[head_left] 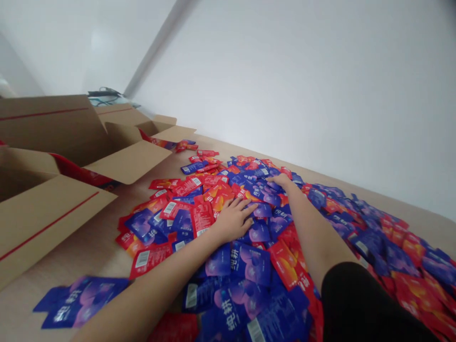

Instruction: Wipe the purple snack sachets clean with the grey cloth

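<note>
A heap of flat foil pouches, red-orange ones and blue-purple ones, spreads over the tabletop. My left hand (233, 219) lies palm down on the middle of the heap, its fingers spread and nothing held. Farther back, my right hand (283, 182) reaches down to the heap's far side beside a blue pouch (263, 192). One digit points left over that pouch; the other fingers are hidden, so I cannot tell whether it grips anything. Near my left forearm, a blue pouch (89, 300) lies apart from the heap, and a red pouch (147, 259) rests at the heap's edge.
Open cardboard boxes (46, 209) stand along the left, flaps folded outward over the table, with red edges of contents showing. More pouches (402, 256) stretch to the right. A white wall (302, 85) rises behind the wooden table (135, 187). Dark cables (105, 92) lie behind the boxes.
</note>
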Demonstrator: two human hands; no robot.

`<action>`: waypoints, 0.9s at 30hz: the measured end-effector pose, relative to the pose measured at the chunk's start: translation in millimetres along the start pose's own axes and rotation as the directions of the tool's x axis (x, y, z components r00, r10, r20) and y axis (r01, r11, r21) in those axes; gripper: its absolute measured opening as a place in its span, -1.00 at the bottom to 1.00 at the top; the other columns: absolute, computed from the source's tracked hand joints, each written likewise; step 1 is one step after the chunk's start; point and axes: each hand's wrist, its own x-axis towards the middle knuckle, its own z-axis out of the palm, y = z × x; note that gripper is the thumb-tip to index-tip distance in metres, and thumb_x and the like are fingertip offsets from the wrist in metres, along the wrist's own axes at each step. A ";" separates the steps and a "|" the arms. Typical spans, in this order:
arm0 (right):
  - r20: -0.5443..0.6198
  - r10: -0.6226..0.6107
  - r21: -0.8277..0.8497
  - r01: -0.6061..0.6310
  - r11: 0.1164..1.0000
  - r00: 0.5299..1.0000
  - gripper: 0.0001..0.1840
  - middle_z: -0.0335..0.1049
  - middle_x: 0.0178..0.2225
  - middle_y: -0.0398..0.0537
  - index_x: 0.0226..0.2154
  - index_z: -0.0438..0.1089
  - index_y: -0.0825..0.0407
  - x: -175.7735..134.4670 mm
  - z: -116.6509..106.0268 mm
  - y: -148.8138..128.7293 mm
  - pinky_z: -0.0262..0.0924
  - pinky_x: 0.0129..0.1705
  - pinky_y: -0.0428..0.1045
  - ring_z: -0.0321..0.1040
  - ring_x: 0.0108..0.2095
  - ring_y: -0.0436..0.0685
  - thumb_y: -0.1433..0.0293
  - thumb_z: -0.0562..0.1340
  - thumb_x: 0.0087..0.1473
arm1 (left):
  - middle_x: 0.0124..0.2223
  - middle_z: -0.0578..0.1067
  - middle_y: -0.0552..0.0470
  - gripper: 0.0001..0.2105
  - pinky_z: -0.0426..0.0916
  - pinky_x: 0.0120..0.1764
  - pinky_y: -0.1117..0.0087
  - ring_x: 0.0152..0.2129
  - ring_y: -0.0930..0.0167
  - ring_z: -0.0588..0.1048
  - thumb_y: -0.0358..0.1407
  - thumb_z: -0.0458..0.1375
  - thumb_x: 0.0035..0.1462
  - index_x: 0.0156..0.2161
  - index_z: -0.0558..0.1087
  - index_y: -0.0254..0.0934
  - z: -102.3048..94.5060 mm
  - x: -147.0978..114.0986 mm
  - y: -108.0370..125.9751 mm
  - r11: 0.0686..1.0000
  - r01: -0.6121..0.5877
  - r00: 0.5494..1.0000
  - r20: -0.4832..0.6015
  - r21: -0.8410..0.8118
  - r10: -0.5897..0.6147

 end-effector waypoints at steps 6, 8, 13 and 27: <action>-0.101 0.005 -0.033 -0.008 0.999 0.995 -0.74 0.51 -0.43 0.02 -0.44 0.50 0.14 3.2 -9.1 4.7 0.31 -0.30 -0.02 0.46 -0.32 0.19 0.32 0.41 -0.25 | 0.31 0.24 0.00 -0.53 0.05 0.22 -0.02 0.23 0.16 0.20 -0.12 -0.05 0.32 0.31 0.16 0.00 2.9 2.2 -0.1 1.000 0.001 1.000 0.018 0.012 -0.001; -0.176 -0.034 -0.036 0.028 0.999 0.984 -0.74 0.53 -0.40 0.04 -0.41 0.52 0.12 -8.9 -27.7 1.5 0.29 -0.27 -0.02 0.47 -0.28 0.20 0.30 0.39 -0.22 | 0.31 0.24 0.00 -0.52 0.05 0.22 -0.02 0.24 0.17 0.19 -0.12 -0.04 0.31 0.31 0.15 0.00 0.7 3.8 -0.4 1.000 0.006 0.999 0.046 0.008 -0.006; -0.378 -0.098 0.001 0.107 0.994 0.920 -0.61 0.54 -0.35 0.08 -0.27 0.53 0.12 -57.9 -95.0 -17.2 0.25 -0.35 -0.02 0.44 -0.29 0.21 0.17 0.31 -0.07 | 0.29 0.27 -0.04 -0.54 -0.02 0.25 -0.07 0.23 0.20 0.20 -0.19 -0.03 0.30 0.29 0.20 -0.05 -7.6 8.6 -0.6 0.996 0.029 0.993 0.119 -0.087 -0.018; 0.372 -0.346 0.191 0.293 0.937 0.861 -0.61 0.50 -0.52 -0.15 -0.41 0.55 0.01 -345.8 -97.2 -18.1 0.36 -0.30 0.02 0.41 -0.45 0.11 0.08 0.45 -0.25 | 0.07 0.45 -0.16 -0.55 0.30 0.08 0.29 0.03 0.31 0.42 -0.39 -0.22 0.29 0.20 0.25 -0.40 -67.4 -73.0 77.2 0.932 0.176 0.955 -0.175 -0.318 -0.240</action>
